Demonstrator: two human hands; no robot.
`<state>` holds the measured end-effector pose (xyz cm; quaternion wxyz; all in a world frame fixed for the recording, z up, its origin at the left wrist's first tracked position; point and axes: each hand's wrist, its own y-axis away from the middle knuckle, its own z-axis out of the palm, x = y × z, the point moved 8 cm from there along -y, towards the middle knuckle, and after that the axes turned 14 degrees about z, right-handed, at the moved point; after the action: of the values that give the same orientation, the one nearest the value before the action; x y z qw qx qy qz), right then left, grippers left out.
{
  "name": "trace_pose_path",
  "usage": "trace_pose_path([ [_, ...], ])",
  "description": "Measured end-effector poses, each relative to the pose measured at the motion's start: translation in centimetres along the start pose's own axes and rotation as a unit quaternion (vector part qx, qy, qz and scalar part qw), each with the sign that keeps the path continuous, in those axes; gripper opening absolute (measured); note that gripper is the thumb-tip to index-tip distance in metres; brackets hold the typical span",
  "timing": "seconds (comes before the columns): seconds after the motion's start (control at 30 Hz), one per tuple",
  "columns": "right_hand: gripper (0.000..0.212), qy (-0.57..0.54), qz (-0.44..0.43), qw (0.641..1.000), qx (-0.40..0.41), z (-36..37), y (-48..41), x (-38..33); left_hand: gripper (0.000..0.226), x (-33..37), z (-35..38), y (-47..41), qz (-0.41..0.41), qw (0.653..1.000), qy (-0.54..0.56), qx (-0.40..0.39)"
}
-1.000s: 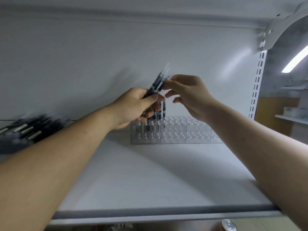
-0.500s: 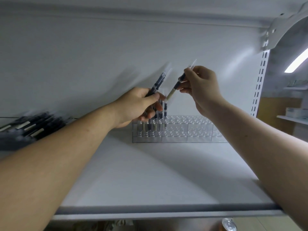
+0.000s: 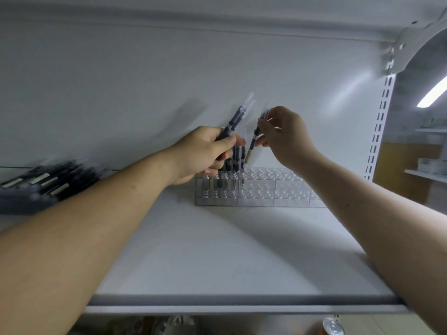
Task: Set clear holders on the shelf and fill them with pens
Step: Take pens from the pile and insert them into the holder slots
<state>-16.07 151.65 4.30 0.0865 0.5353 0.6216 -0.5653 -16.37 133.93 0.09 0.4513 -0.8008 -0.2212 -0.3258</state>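
Observation:
A row of clear holders point(image 3: 278, 189) stands at the back of the white shelf point(image 3: 217, 257), against the rear wall. Several dark pens point(image 3: 232, 165) stand upright in its left end. My left hand point(image 3: 205, 153) grips a small bunch of dark pens point(image 3: 235, 120) that point up and to the right, just above that left end. My right hand point(image 3: 283, 136) pinches a single pen point(image 3: 251, 146) near its top and holds it almost upright, its lower tip at the holder's top beside the standing pens.
A blurred pile of dark pens point(image 3: 43, 184) lies at the left behind my left forearm. A slotted white upright point(image 3: 379, 131) bounds the shelf on the right. The shelf's front lip point(image 3: 217, 308) runs across the bottom, with a metal can point(image 3: 333, 326) below it.
My right hand took one pen from the bunch in my left hand, swung it upright and lowered it to the holder. The left hand barely moved.

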Motion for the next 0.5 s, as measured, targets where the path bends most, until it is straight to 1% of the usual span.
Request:
trace_pose_path([
  [0.23, 0.01, 0.06, -0.016, 0.998, -0.033, 1.4, 0.1, 0.1, 0.027, -0.1, 0.0, 0.0, -0.001, 1.0, -0.002, 0.003],
  [0.4, 0.01, 0.111, 0.003, 0.992, -0.061, 2.9, -0.1, 0.9, 0.026, -0.2, -0.1, -0.1, 0.0, 1.0, -0.003, 0.008],
  [0.5, 0.015, 0.15, 0.018, 0.985, -0.082, 3.7, -0.1, 1.4, 0.026, -0.3, -0.1, -0.1, 0.001, 1.0, -0.006, 0.009],
])
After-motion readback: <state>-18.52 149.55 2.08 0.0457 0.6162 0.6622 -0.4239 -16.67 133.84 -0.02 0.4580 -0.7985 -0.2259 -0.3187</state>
